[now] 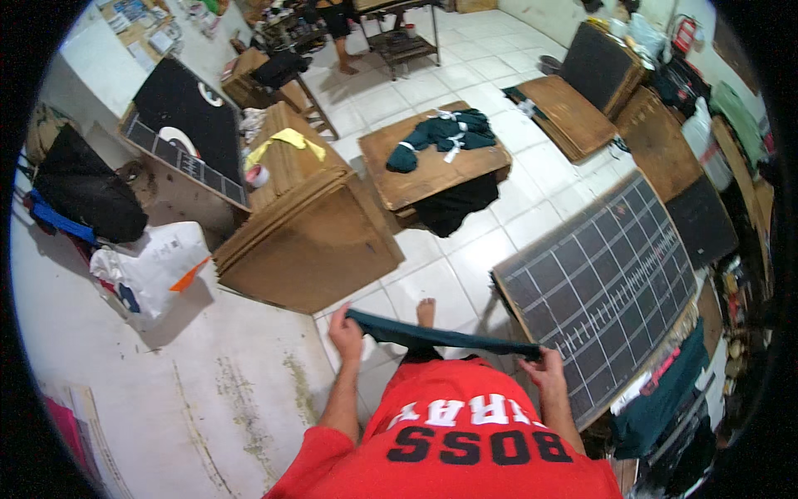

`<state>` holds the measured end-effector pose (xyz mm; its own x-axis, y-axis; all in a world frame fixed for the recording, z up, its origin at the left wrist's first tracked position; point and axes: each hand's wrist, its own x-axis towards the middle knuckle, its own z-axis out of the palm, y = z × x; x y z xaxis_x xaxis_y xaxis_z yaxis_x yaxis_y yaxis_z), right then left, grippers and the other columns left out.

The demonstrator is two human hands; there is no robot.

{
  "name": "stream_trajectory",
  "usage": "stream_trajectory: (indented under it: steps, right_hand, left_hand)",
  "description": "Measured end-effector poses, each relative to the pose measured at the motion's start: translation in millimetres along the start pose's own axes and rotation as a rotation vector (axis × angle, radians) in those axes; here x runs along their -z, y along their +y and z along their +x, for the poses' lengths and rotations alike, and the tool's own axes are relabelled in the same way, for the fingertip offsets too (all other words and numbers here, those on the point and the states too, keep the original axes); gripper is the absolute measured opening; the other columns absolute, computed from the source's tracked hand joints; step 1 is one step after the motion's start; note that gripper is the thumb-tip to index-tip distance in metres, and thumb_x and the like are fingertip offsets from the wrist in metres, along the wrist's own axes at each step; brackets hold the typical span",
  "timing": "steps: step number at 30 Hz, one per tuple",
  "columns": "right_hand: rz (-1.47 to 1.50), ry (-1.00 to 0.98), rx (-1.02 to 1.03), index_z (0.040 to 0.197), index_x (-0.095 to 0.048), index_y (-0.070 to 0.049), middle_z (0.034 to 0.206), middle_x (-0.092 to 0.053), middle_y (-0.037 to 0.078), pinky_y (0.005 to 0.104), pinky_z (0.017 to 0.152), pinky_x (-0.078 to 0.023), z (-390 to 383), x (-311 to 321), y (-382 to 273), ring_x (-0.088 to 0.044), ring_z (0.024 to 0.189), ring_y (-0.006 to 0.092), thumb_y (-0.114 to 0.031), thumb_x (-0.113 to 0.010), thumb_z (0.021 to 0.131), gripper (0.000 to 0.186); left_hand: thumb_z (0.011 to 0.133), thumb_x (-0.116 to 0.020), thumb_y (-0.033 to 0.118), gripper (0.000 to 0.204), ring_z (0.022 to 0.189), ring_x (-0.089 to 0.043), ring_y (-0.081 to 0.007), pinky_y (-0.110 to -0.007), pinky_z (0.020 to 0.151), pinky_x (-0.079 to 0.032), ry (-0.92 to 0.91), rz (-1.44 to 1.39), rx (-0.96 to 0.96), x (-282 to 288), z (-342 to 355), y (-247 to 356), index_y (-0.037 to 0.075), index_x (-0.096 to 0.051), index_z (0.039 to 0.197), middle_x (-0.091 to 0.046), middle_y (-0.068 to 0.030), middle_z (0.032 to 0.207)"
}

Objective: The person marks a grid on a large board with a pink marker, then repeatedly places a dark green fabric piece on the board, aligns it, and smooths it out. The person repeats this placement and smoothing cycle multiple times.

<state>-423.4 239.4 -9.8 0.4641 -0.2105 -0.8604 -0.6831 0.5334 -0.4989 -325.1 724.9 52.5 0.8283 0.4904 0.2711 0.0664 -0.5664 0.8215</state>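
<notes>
A long dark green piece of cloth [440, 336] is stretched in front of my waist, folded or gathered into a narrow band. My left hand [346, 334] is closed on its left end. At the other end, my right hand [546, 369] grips the cloth, close to the near corner of a dark board with a white grid [607, 274]. Ahead of me, several dark green cloth bundles [445, 135] tied with white strips lie on a low brown table [384, 170]. Black cloth [459, 206] hangs from that table's near side.
Stacked brown boards [312, 241] stand at the left, with yellow cloth [287, 143] on top. A white plastic bag [158, 262] lies beside them. More brown boards [569, 116] are at the far right. Dark green cloth [661, 407] hangs at right. Another person's leg [342, 50] shows far back.
</notes>
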Motion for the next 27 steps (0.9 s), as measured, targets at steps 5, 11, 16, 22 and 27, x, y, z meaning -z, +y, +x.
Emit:
stream_trajectory:
  steps: [5,11,16,22,27]
  right_hand:
    - [0.732,0.032,-0.284,0.125,-0.050,0.008,0.132,-0.050,0.030,0.0651,0.105,-0.044,26,13,-37,-0.047,0.124,0.0515,-0.017,-0.040,0.094,0.041]
    - [1.005,0.220,-0.364,0.131,-0.037,0.008,0.145,-0.031,0.035,0.0740,0.108,-0.035,24,24,-38,-0.032,0.135,0.0593,-0.017,-0.043,0.096,0.043]
    - [1.103,0.303,-0.154,0.132,-0.037,0.004,0.147,-0.038,0.028,0.0757,0.110,-0.030,24,16,-18,-0.039,0.135,0.0558,-0.017,-0.042,0.099,0.040]
    - [0.642,0.066,-0.108,0.139,-0.037,0.000,0.147,-0.043,0.025,0.0729,0.092,-0.049,-45,-10,1,-0.057,0.121,0.0524,-0.018,-0.049,0.103,0.042]
    - [0.150,0.123,0.196,0.108,-0.068,-0.001,0.097,-0.073,0.009,0.0365,0.080,-0.059,-150,-12,-17,-0.073,0.093,0.0227,-0.022,-0.069,0.097,0.024]
  left_hand:
    - [0.083,-0.048,-0.007,0.038,0.098,-0.070,-0.0319,-0.037,0.087,-0.054,-0.230,-0.091,-0.133,-72,80,61,0.003,-0.073,0.110,-0.072,-0.0165,0.102]
    - [0.084,-0.049,-0.004,0.034,0.097,-0.070,-0.0327,-0.038,0.087,-0.054,-0.466,-0.191,-0.219,-123,140,85,0.002,-0.072,0.108,-0.072,-0.0162,0.102]
    - [0.084,-0.048,-0.004,0.035,0.096,-0.070,-0.0328,-0.039,0.085,-0.053,-0.628,-0.222,-0.281,-162,165,93,0.002,-0.071,0.109,-0.071,-0.0174,0.101]
    - [0.086,-0.050,-0.003,0.033,0.101,-0.070,-0.0313,-0.039,0.089,-0.054,-0.715,-0.238,-0.319,-209,200,138,0.002,-0.069,0.113,-0.071,-0.0176,0.105]
    - [0.092,-0.066,0.003,0.011,0.080,-0.065,-0.0183,-0.034,0.076,-0.052,-0.791,-0.303,-0.518,-242,246,199,0.001,-0.071,0.101,-0.070,-0.0101,0.083]
